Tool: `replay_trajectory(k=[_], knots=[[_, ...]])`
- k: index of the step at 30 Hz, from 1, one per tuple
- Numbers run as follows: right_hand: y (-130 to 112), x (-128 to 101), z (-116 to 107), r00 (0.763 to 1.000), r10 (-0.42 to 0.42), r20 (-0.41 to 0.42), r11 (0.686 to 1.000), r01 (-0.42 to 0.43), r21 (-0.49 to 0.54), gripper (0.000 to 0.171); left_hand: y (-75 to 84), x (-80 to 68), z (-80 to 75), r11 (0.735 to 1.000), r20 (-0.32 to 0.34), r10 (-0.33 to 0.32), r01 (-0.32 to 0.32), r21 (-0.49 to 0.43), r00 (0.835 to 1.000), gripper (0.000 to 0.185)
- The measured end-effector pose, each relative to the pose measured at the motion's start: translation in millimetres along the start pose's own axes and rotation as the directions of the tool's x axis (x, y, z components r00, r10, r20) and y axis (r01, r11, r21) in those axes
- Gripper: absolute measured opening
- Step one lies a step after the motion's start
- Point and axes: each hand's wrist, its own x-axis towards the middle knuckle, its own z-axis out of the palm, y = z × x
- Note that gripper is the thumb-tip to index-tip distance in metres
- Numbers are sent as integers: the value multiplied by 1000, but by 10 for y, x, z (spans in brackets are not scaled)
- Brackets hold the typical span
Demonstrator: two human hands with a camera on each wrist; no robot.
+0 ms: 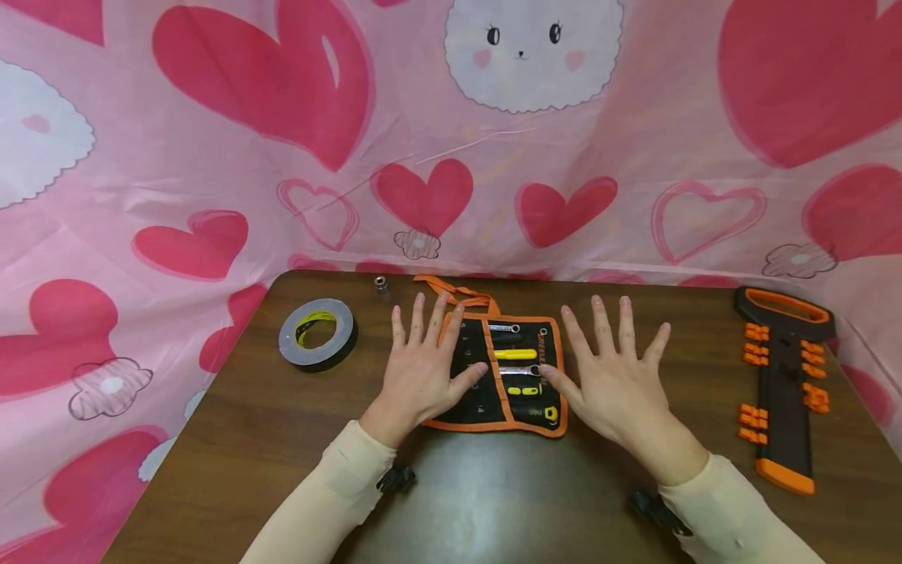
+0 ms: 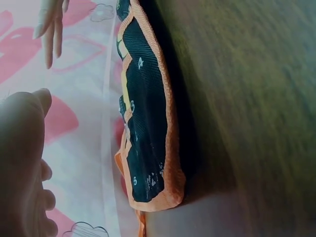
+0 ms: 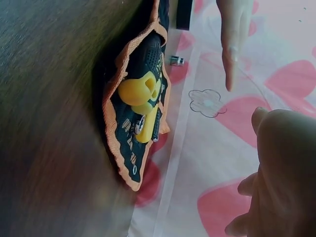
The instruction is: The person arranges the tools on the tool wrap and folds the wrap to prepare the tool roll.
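Note:
Both hands are spread with straight fingers, palms down, and hold nothing. The left hand is over the left side of a black tool pouch with orange trim. Over the pouch's right edge, the right hand has its thumb overlapping the pouch in the head view. Tools stick out of the pouch pockets: a wrench, a yellow-handled tool and a yellow-and-black screwdriver handle. An orange strap trails from its far edge. In both wrist views the hands appear raised above the pouch.
A roll of tape lies at the left, with a small metal socket near the back edge. At the right rests a black tool rack with orange clips and a handle. Heart-patterned cloth hangs behind the wooden table.

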Motion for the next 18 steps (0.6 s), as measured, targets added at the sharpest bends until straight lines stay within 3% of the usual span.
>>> replay_trajectory(k=[18], knots=[[-24,2,26,1000,-5,28,1000,5,20,95,-24,-25,1,998,20,56,-56,-18,998,97]])
